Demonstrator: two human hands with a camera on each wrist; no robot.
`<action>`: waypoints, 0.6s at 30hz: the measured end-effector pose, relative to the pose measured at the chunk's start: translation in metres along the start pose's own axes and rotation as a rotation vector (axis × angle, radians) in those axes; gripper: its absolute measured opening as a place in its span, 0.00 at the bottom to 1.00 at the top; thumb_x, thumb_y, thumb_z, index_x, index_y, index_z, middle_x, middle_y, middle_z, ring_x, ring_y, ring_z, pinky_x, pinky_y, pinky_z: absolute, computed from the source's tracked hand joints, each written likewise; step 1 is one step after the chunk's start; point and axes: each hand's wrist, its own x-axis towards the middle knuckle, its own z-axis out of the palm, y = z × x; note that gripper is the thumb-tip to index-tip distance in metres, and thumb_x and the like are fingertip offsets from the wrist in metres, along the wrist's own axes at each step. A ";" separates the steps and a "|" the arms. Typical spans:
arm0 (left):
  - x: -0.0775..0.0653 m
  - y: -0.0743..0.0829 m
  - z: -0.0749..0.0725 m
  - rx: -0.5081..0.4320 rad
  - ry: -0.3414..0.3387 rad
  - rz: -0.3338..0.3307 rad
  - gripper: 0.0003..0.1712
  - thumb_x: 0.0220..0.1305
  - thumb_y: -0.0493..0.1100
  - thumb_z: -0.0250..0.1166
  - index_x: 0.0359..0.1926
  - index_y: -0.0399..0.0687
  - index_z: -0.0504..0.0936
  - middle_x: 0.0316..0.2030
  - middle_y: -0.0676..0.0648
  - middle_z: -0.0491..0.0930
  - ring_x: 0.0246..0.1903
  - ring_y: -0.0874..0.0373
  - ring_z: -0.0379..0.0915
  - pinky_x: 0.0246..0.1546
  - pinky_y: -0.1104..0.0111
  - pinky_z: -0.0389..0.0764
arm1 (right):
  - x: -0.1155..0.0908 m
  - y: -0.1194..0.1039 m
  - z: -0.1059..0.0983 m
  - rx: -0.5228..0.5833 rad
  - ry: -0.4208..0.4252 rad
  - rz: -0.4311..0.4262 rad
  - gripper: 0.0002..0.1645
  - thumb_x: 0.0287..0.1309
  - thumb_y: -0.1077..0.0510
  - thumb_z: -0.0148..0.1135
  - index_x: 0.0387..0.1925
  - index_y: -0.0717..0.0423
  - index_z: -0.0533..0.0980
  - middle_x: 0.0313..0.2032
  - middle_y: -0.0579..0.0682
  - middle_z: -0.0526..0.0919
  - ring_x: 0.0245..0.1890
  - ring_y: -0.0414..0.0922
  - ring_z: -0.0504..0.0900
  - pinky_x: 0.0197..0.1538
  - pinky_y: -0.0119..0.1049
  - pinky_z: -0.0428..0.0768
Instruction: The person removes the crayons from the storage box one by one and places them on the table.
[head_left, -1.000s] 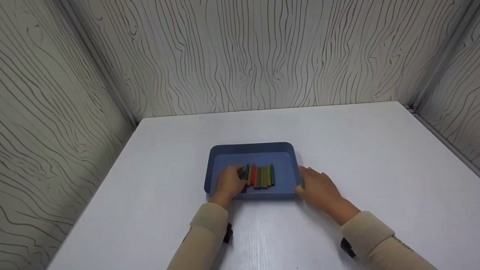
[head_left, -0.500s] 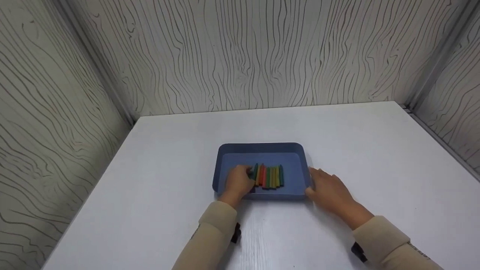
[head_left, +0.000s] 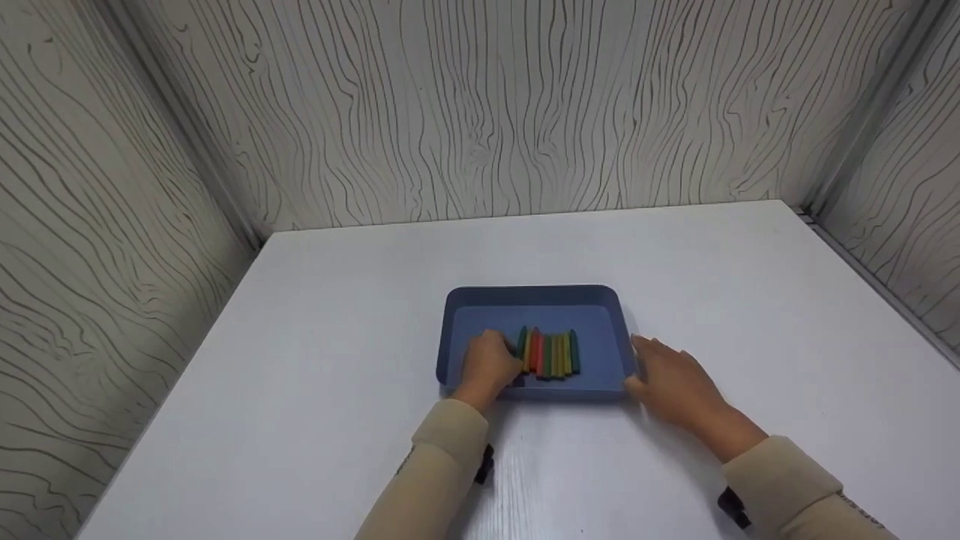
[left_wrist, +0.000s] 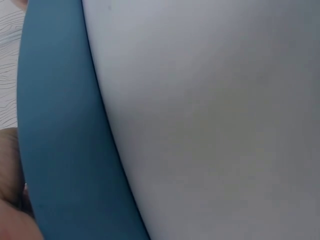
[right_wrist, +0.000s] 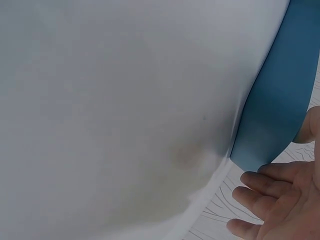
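A booth-like workspace is showing: pale panels (head_left: 480, 112) with dark wood-grain lines are enclosing a flat white table (head_left: 337, 315) on three sides; straight grey strips (head_left: 184, 131) are lining both far corners.

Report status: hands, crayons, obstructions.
Left hand at left end of crayons. Right hand against right side of blue tray. Crayons side by side inside. No obstruction visible.

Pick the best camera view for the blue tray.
Head. It shows the blue tray nearly whole, rim and inside, though the left hand covers part. Left wrist shows only a strip of outer wall; right wrist, another stretch beside the right hand.
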 end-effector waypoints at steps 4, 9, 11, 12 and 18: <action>0.000 0.003 0.001 -0.007 -0.012 -0.020 0.07 0.50 0.31 0.69 0.33 0.35 0.85 0.27 0.45 0.81 0.25 0.57 0.75 0.25 0.66 0.78 | -0.001 0.003 -0.002 0.003 -0.001 0.006 0.36 0.58 0.58 0.52 0.64 0.76 0.60 0.62 0.71 0.65 0.64 0.66 0.60 0.63 0.62 0.54; -0.001 0.005 0.000 -0.033 -0.033 -0.048 0.09 0.50 0.33 0.71 0.34 0.34 0.84 0.28 0.45 0.81 0.27 0.56 0.76 0.27 0.65 0.79 | -0.003 0.006 -0.004 0.001 -0.001 0.015 0.37 0.57 0.58 0.51 0.64 0.76 0.59 0.62 0.71 0.64 0.64 0.66 0.59 0.63 0.62 0.54; -0.002 0.006 0.000 -0.050 -0.038 -0.047 0.10 0.50 0.34 0.71 0.34 0.34 0.84 0.28 0.45 0.81 0.27 0.56 0.76 0.28 0.65 0.79 | -0.004 0.008 -0.005 0.000 -0.002 0.018 0.37 0.58 0.58 0.52 0.64 0.76 0.59 0.62 0.71 0.64 0.64 0.66 0.59 0.63 0.61 0.54; -0.002 0.006 0.000 -0.061 -0.040 -0.044 0.10 0.50 0.34 0.71 0.35 0.34 0.84 0.29 0.45 0.81 0.28 0.56 0.76 0.27 0.65 0.79 | -0.004 0.009 -0.005 -0.001 -0.001 0.017 0.37 0.58 0.58 0.52 0.64 0.76 0.59 0.62 0.71 0.64 0.64 0.66 0.59 0.63 0.61 0.54; -0.002 0.008 -0.002 -0.117 -0.043 0.005 0.11 0.49 0.32 0.68 0.37 0.35 0.85 0.33 0.44 0.83 0.31 0.55 0.78 0.30 0.63 0.80 | -0.007 0.016 -0.006 0.005 0.022 0.005 0.36 0.58 0.58 0.53 0.63 0.76 0.60 0.61 0.72 0.65 0.64 0.66 0.60 0.62 0.61 0.55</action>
